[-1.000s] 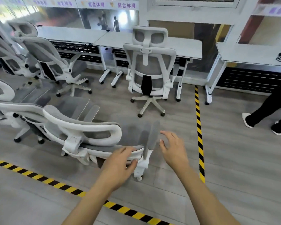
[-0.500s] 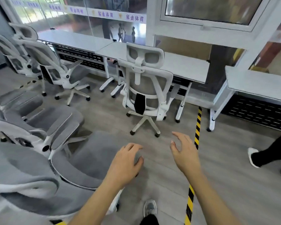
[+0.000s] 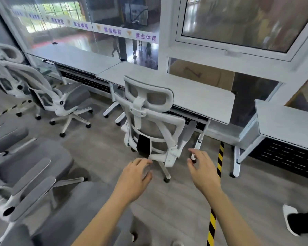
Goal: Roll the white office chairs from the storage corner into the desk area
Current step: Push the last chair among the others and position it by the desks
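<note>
Both hands (image 3: 169, 176) spread, empty; white chair (image 3: 149, 125) ahead w/ desk (image 3: 194, 96) behind, grey chairs (image 3: 30, 167) left.

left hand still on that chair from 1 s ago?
No. The left hand has let go of the foreground chair and now reaches, empty, toward the chair standing at the desk.

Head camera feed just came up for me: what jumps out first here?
A white-framed office chair with grey mesh back and headrest stands centre frame, facing the long white desk along the glass wall. Both bare hands, the left hand and the right hand, are open and empty in front of it. A yellow-and-black striped floor tape runs down the grey floor beside the right hand.
</note>
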Demonstrator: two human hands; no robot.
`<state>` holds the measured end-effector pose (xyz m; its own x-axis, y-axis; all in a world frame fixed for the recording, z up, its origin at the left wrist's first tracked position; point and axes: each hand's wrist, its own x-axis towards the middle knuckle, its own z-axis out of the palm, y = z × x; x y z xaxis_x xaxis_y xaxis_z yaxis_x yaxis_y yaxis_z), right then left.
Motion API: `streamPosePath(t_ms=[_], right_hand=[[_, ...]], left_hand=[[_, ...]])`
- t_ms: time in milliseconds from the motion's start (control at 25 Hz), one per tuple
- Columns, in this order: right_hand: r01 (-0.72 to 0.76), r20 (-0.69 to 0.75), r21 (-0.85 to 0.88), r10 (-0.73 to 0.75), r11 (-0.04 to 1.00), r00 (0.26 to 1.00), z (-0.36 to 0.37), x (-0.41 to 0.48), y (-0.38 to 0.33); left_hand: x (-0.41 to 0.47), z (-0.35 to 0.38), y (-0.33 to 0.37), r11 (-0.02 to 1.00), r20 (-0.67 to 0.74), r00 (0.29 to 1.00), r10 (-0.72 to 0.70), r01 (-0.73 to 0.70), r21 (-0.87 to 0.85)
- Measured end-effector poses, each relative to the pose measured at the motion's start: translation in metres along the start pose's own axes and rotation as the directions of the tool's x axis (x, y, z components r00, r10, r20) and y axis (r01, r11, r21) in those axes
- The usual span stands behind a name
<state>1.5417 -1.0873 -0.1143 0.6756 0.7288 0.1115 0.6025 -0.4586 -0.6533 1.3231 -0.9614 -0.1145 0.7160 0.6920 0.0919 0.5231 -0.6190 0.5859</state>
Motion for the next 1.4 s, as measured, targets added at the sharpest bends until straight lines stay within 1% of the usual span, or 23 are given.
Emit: streamPosePath(t_ms=[120,200,360,440,520,600,680,760,800,840,920,1000,1080,1160,1280,1400], right_hand=[[0.06,0.012,0.007,-0.06,0.998,0.998,0.008,0.09,0.016],[0.051,0.023,0.043,-0.052,0.998,0.998,0.016,0.141,0.022],[0.075,0.109,0.03,-0.078,0.997,0.991,0.045,0.226,0.014],[0.118,0.169,-0.005,-0.115,0.993,0.979,0.06,0.252,0.006],[0.146,0.246,-0.079,-0.123,0.986,0.961,0.076,0.275,0.001],[0.142,0.307,-0.17,-0.085,0.975,0.948,0.091,0.293,-0.001],[0.128,0.328,-0.197,-0.058,0.972,0.943,0.108,0.301,0.002],[0.093,0.287,-0.209,-0.03,0.973,0.957,0.121,0.305,0.0],[0.067,0.25,-0.219,-0.01,0.973,0.968,0.129,0.306,-0.001],[0.031,0.2,-0.223,0.014,0.974,0.98,0.138,0.306,-0.003],[-0.039,0.11,-0.234,0.067,0.971,0.992,0.148,0.303,-0.008],[-0.112,0.023,-0.29,0.124,0.951,0.992,0.154,0.3,-0.01],[-0.171,-0.039,-0.335,0.168,0.926,0.985,0.16,0.293,-0.01],[-0.181,-0.048,-0.333,0.175,0.925,0.983,0.165,0.285,-0.011],[-0.184,-0.061,-0.301,0.174,0.936,0.983,0.171,0.269,-0.019],[-0.177,-0.069,-0.268,0.164,0.947,0.984,0.178,0.239,-0.029]], left_hand=[[0.068,0.008,-0.01,0.998,-0.01,0.999,-0.051,0.051,0.043],[0.104,0.011,-0.017,0.994,0.01,0.995,-0.098,0.098,0.053],[0.16,0.012,-0.046,0.983,-0.008,0.984,-0.176,0.176,0.045],[0.182,0.005,-0.058,0.975,-0.033,0.975,-0.218,0.219,0.043],[0.208,-0.001,-0.072,0.968,-0.06,0.968,-0.243,0.246,0.051],[0.242,-0.011,-0.091,0.969,-0.113,0.966,-0.231,0.238,0.059],[0.281,-0.025,-0.116,0.971,-0.169,0.966,-0.196,0.215,0.108],[0.322,-0.041,-0.146,0.96,-0.155,0.966,-0.207,0.231,0.16],[0.34,-0.048,-0.164,0.953,-0.104,0.972,-0.213,0.23,0.199],[0.36,-0.053,-0.183,0.948,-0.028,0.98,-0.199,0.2,0.246],[0.388,-0.061,-0.214,0.941,0.112,0.985,-0.133,0.09,0.327],[0.407,-0.066,-0.235,0.942,0.17,0.984,-0.045,-0.015,0.335],[0.414,-0.071,-0.248,0.951,0.16,0.986,0.035,-0.082,0.297],[0.408,-0.074,-0.251,0.965,0.127,0.99,0.069,-0.098,0.243],[0.386,-0.082,-0.254,0.984,0.114,0.991,0.069,-0.087,0.157],[0.348,-0.092,-0.258,0.991,0.108,0.993,0.046,-0.058,0.118]])
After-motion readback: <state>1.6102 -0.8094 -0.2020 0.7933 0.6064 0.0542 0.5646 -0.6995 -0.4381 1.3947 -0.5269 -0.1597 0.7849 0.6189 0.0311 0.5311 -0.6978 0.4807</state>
